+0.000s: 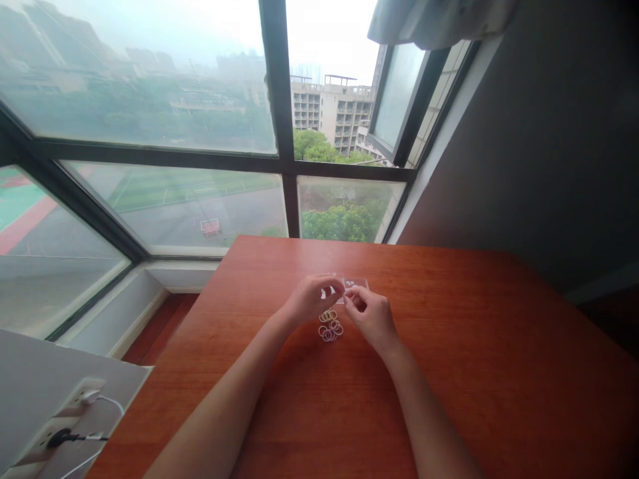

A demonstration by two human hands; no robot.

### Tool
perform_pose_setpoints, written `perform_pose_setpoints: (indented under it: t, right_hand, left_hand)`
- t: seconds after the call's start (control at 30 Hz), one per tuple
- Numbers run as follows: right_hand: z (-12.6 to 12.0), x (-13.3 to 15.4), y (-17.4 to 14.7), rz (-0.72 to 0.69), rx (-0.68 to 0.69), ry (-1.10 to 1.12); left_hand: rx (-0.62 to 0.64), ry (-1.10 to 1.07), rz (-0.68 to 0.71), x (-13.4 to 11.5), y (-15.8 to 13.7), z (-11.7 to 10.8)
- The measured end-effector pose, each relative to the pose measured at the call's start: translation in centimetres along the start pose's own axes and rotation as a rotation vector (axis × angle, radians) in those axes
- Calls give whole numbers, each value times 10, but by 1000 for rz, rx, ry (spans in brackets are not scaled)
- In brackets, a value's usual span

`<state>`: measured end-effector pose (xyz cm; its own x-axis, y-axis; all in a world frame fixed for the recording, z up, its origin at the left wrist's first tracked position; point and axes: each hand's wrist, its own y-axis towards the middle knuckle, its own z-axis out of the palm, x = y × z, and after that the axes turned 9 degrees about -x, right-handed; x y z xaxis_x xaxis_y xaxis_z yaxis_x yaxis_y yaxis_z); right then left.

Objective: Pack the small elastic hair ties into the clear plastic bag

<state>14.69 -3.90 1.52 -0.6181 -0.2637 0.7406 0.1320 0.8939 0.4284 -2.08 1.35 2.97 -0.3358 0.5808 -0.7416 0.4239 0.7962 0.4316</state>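
Observation:
Near the middle of the table, my left hand (310,298) and my right hand (372,315) meet with their fingertips pinched together. A tiny pale piece seems to be between the fingertips, too small to name. Just behind my fingers lies a clear plastic case (363,284) with small white items in it, partly hidden by both hands. Several yellowish small rings (328,317) lie on the table below my left hand. Closer to me, several pale purple-white rings (330,331) lie in a loose, overlapping cluster between my wrists.
The reddish-brown wooden table (479,346) reaches to a window with dark frames (287,163); one pane (399,100) stands tilted outward. At lower left, plugs (62,438) with cords sit in a wall socket beside the table edge. A grey wall rises on the right.

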Motion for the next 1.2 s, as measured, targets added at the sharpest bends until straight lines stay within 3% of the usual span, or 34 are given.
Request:
perform_pose_setpoints:
  t: [0.1, 0.27, 0.33, 0.57, 1.0, 1.2]
  right_hand:
    - [0, 0, 0, 3, -10, -13]
    - [0, 1, -1, -7, -11, -38]
    - [0, 1, -1, -13, 1, -50]
    - [0, -1, -2, -9, 41, -80]
    - [0, 1, -2, -12, 72, -96]
    - [1, 0, -3, -22, 70, -108]
  left_hand:
    - [-59, 66, -2, 4, 1, -1]
    - [-305, 282, -105, 20, 0, -7]
    - [-335, 349, -130, 26, -1, -10]
    - [-281, 446, -183, 26, -3, -8]
    - [-118, 526, -160, 20, -6, -6]
    - [-128, 540, -138, 21, -6, -6]
